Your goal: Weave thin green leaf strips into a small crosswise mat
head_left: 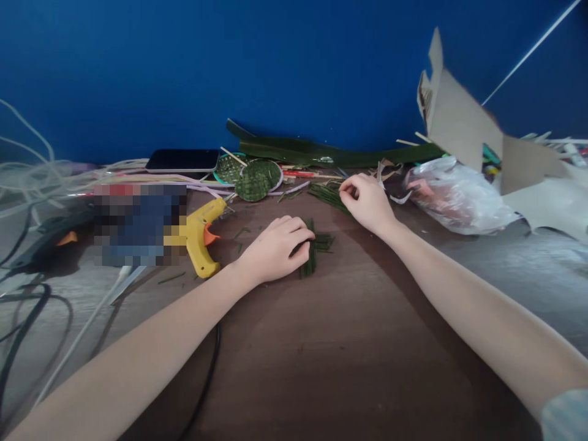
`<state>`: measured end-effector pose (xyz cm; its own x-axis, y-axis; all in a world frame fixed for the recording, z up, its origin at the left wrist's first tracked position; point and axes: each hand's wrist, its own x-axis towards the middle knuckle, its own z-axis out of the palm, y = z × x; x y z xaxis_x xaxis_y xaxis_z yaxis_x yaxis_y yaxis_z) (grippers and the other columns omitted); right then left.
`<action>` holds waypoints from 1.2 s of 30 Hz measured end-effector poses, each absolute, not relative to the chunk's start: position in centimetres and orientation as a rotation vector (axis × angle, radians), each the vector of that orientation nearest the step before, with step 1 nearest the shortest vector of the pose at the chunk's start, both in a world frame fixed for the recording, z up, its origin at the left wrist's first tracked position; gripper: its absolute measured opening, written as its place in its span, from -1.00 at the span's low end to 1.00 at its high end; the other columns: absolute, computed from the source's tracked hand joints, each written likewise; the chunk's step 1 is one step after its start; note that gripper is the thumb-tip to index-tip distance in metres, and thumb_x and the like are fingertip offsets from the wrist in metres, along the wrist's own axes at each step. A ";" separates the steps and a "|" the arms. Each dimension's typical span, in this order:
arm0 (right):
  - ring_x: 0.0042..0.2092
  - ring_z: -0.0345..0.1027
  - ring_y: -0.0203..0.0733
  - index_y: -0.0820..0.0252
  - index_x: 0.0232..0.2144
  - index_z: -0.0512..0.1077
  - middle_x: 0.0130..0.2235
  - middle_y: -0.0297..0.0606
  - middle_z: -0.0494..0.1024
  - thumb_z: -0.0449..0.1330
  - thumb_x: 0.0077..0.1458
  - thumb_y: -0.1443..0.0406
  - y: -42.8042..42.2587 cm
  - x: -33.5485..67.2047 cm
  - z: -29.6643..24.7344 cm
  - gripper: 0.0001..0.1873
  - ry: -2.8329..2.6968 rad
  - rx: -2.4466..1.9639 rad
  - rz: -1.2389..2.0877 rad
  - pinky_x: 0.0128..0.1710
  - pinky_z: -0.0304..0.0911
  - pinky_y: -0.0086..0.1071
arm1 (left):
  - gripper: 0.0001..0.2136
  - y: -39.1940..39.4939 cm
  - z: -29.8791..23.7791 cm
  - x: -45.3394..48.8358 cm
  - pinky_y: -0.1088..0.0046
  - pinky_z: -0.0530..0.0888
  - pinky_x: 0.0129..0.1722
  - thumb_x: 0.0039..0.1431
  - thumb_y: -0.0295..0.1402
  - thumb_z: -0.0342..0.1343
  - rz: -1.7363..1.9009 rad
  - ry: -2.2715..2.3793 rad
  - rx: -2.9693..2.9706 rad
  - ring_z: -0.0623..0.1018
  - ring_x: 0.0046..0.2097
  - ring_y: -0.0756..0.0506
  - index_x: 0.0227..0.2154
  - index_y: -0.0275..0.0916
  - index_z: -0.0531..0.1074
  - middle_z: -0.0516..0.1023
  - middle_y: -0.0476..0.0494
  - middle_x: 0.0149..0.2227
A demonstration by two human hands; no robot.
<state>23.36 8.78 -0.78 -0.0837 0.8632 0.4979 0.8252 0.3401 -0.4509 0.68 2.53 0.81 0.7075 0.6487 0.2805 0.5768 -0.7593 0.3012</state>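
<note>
A small woven piece of green leaf strips (312,254) lies flat on the brown table, with strips crossing one another. At its left edge is my left hand (280,248), fingers curled and thumb and forefinger closed on the strips. Farther back and to the right, my right hand (370,205) reaches over a loose pile of thin green strips (328,195). Its thumb and forefinger are brought together in a pinch; whatever is between them is too small to make out.
A yellow glue gun (202,236) lies left of my left hand. Behind are round woven green pieces (255,180), a phone (184,160) and a long leaf (316,152). A plastic bag (459,196) and cut cardboard (466,119) stand at right. Cords (211,373) cross the left side.
</note>
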 end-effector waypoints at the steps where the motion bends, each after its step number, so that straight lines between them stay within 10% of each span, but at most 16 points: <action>1: -0.34 0.21 -0.10 0.12 -0.52 0.29 -0.46 -0.24 0.35 0.11 -0.04 0.33 8.8 23.3 -1.0 -0.95 -1.936 -1.491 0.032 -0.26 0.16 -0.19 | -0.73 2.6 0.8 0.7 0.32 0.37 -0.07 0.18 -0.41 -0.16 0.596 0.991 2.673 0.44 -0.16 -0.11 -0.26 -0.26 0.46 0.47 -0.18 -0.24; 36: -0.34 0.46 -0.16 0.18 -0.50 0.43 -0.46 -0.26 0.53 0.18 -0.08 0.45 8.8 22.6 -0.1 -0.91 -1.433 -1.285 0.735 -0.21 0.37 -0.14 | -0.78 3.0 1.2 0.4 0.42 0.41 -0.21 0.12 -0.46 -0.19 0.872 1.393 2.089 0.46 -0.38 -0.02 -0.36 -0.25 0.38 0.50 -0.05 -0.38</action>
